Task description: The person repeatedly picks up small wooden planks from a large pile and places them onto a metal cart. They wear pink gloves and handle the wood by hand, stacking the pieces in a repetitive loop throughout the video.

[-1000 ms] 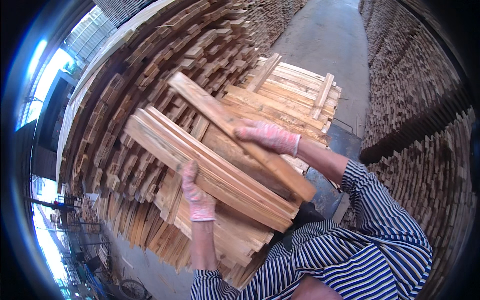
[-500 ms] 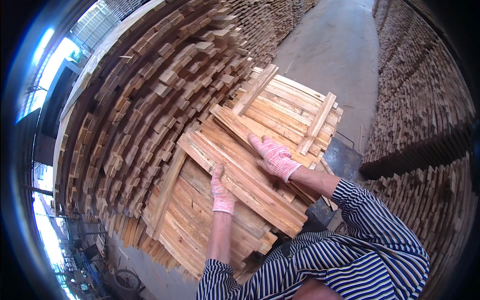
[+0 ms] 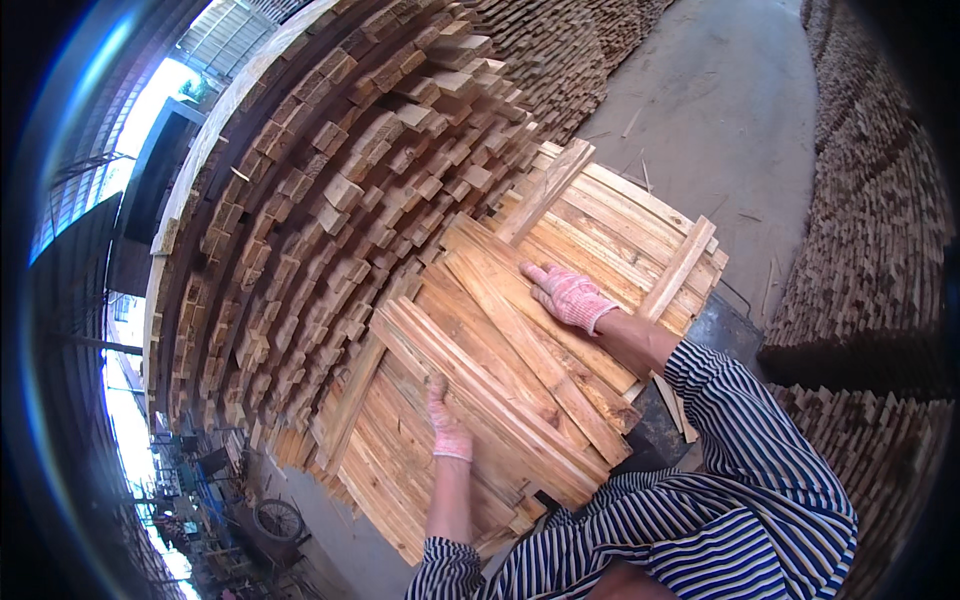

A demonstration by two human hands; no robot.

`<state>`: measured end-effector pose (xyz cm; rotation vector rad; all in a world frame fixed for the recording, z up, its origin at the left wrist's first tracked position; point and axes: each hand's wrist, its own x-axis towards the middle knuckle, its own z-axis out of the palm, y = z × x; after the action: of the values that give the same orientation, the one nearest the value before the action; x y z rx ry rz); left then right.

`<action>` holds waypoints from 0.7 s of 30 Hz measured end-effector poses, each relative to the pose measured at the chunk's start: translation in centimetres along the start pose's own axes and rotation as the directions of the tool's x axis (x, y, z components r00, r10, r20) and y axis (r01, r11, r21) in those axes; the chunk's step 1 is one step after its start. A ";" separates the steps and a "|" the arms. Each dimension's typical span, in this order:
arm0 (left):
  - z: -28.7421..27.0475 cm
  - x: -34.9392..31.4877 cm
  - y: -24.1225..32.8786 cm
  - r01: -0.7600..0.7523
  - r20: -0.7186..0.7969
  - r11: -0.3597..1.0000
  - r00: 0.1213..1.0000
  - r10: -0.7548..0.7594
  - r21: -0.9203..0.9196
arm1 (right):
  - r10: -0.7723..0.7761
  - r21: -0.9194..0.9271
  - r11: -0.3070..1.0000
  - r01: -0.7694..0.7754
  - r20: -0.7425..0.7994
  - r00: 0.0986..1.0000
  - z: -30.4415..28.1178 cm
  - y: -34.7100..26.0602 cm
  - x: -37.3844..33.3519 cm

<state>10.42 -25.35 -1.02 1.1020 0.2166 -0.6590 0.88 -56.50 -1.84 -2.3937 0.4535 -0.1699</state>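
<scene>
Head camera, and here we are above a broad load of pale-brown sawn wooden boards point(image 3: 385, 490), both of the person's arms reaching over it from below! The left hand, in a pink-and-white knitted glove point(image 3: 450, 440), is up against the near long edge of a narrow bundle of straight tan wooden planks point(image 3: 480, 385), thumb pointing upward at that edge; the other fingers are tucked out of sight, so whether they're gripping, I can't tell. That bundle sits slantwise on top of the load, its lower end close to the person's body.

Over to the right hand, in a matching pink-and-white glove point(image 3: 572, 298): fingers stretched out and unclenched, lying across a flat golden-brown wooden board point(image 3: 505, 270) farther up the load. Between the two hands, look at this: a single slim light-orange wooden slat point(image 3: 535, 345), lying at a slant over wider boards.

Beyond the right hand, two short pale wooden crosspieces point(image 3: 547, 195) lie across the far layer, well apart from each other; a similar light-brown crosspiece point(image 3: 352, 415) lies on the near side. On the left towers a huge stack of brown wooden planks point(image 3: 290, 240), ends facing out in uneven rows; more stacked wood point(image 3: 870, 240) lines the right, a grey floor point(image 3: 700, 110) running between. Down at lower left, a dark spoked wheel point(image 3: 278, 520)!
</scene>
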 end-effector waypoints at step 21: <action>8.5 1.4 -3.0 0.132 0.328 0.924 0.944 -0.007 -0.358 | 0.052 0.828 0.482 -0.288 0.301 0.952 -4.9 -9.2 -8.0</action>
<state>8.42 -34.25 -0.11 0.6068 0.0943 -0.8134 -5.23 -50.09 7.92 -1.3069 0.3615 0.0006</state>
